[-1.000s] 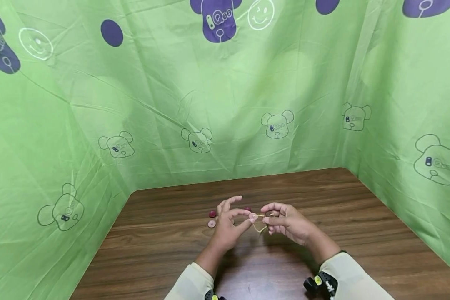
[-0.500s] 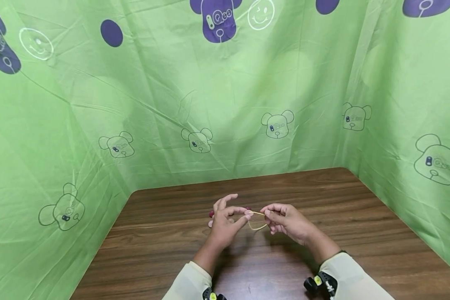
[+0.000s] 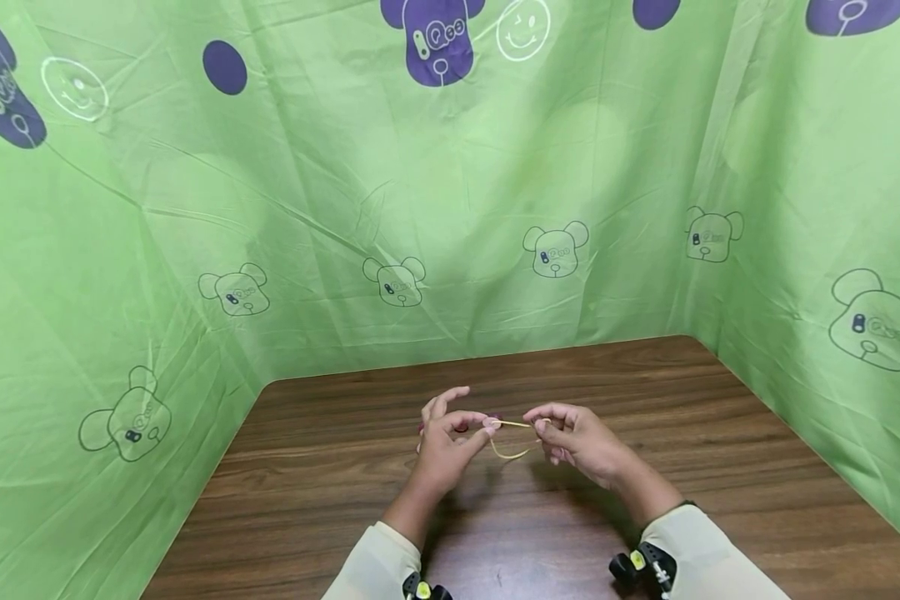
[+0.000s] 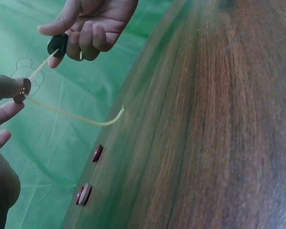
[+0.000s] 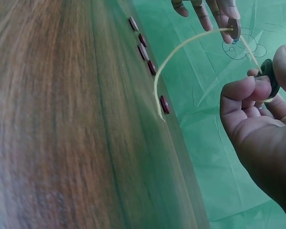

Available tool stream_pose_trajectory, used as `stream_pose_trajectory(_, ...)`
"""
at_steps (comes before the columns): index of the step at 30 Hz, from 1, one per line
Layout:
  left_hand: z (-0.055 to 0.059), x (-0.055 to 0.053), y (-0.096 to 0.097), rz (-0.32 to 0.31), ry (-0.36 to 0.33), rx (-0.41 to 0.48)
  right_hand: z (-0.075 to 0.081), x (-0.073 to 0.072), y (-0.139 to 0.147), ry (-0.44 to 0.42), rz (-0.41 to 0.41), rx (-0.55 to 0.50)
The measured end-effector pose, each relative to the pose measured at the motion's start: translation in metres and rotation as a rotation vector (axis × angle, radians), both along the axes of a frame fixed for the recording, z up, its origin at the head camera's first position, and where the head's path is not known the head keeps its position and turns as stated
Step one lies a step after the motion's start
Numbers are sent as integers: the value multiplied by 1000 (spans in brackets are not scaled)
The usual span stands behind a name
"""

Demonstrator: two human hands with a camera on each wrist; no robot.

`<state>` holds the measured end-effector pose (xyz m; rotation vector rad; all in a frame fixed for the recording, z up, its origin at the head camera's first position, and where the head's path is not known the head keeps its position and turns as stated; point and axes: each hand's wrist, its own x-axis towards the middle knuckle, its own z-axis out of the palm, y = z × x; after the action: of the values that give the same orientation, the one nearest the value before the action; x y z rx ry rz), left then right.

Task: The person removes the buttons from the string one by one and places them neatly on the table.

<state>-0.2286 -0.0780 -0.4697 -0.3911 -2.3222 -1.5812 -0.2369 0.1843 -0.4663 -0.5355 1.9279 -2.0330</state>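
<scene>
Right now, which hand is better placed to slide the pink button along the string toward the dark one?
Likely your left hand: it pinches the pink button, threaded on the yellow string, while your right hand holds the dark button.

The yellow cord [image 4: 76, 116] I hold looks like matt textile; the dark button [image 4: 57, 45] and pink button [image 4: 23, 90] I pinch look like smooth plastic. My tabletop [image 3: 292, 517] is wood grain with a glossy sheen, the green curtain [image 3: 330, 125] creased, faintly shiny cloth, my right sleeve [image 3: 708, 558] matt fabric.
</scene>
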Motion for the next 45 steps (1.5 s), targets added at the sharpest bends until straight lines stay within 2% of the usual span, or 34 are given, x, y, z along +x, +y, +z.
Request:
stream_pose_trajectory(4,-1,-2,-1,-11,23,5,0,-1,2,1,8,-11)
stream_pose_trajectory(10,-1,-3,-2,-16,19,29,0,-1,4,-17,25,-33)
stream_pose_trajectory(17,-1,-4,-3,-10,42,51,2,-1,4,-58,-3,-55)
stream_pose_trajectory(22,-3,-4,-5,-1,34,48,4,0,6,-56,-19,-67)
stream_pose_trajectory(35,-11,-9,-15,27,31,42,5,-1,10,-48,-104,-21)
stream_pose_trajectory(45,-16,-13,-22,73,-24,20,6,-3,18,-57,-144,-50)
